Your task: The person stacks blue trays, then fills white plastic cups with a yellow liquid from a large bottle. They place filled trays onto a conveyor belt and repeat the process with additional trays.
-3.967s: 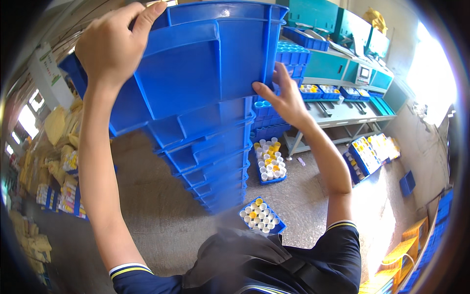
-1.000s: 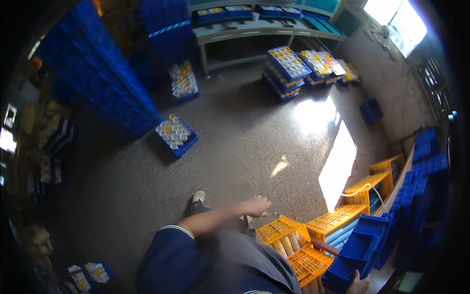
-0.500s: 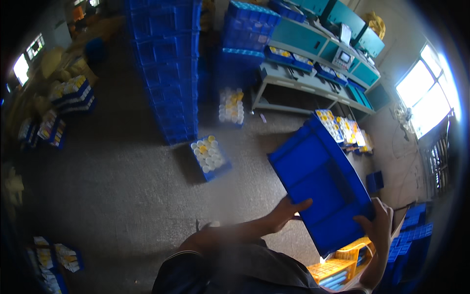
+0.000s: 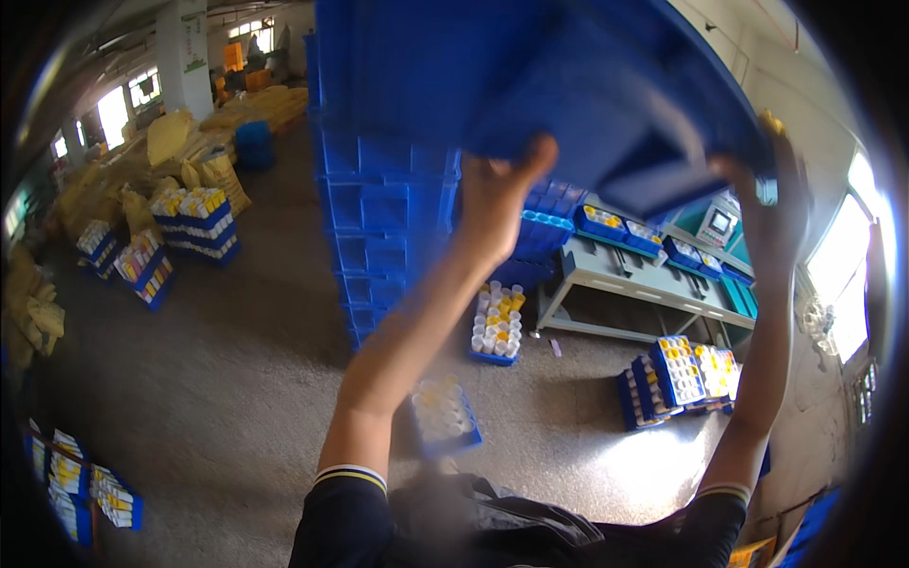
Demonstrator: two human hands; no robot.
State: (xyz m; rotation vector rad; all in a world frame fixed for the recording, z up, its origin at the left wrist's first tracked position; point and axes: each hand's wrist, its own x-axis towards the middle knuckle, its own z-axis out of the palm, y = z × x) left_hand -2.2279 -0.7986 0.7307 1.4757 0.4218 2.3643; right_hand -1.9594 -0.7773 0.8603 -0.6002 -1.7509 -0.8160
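A blue plastic crate (image 4: 606, 85) is raised high in front of me, filling the top of the view. Its far edge runs out of the picture. My left hand (image 4: 500, 199) grips the crate's lower edge, thumb pressed on the near face. At the opposite end my right hand (image 4: 778, 204), a little blurred, is closed on the crate's edge. Behind the crate and to its left rises a tall stack of blue crates (image 4: 388, 204). The held crate covers the stack's top, so I cannot tell whether they touch.
Boxes of white and yellow cups stand on the floor: one box (image 4: 445, 417) near my body, another box (image 4: 497, 327) beyond it. More filled boxes (image 4: 677, 379) are stacked at right. Behind them is a long machine bench (image 4: 625, 275). Sacks (image 4: 222, 180) lie far left.
Both hands have lifted the blue crate from low on my right up and leftward, toward the tall stack. The view has tilted up, showing more of the room.
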